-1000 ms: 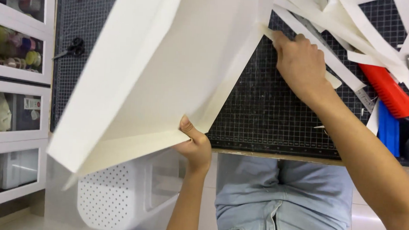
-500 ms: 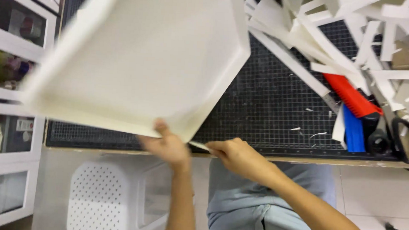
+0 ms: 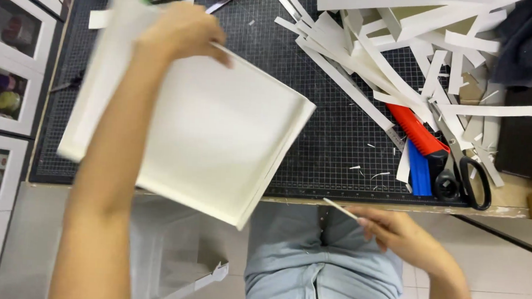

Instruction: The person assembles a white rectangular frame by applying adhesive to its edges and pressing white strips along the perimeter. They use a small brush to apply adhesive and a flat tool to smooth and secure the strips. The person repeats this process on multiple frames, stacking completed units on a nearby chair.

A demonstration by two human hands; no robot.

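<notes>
Head view: my left hand (image 3: pixel 184 33) grips the white foam-board tray (image 3: pixel 206 128) over the cutting mat (image 3: pixel 332 153); my right hand (image 3: pixel 395 232) pinches a trimmed strip (image 3: pixel 340 209). Trimming step; discarding the offcut seems next.

Tabletop (image 3: pixel 518 208) wooden, worn edge, covered by black gridded cutting mat (image 3: pixel 339 141). White glass-door cabinet (image 3: pixel 5 93) at left, small items inside. Pale tiled floor (image 3: pixel 502 277) below. White perforated bin (image 3: pixel 175 266) under tabletop. Even indoor light.
</notes>
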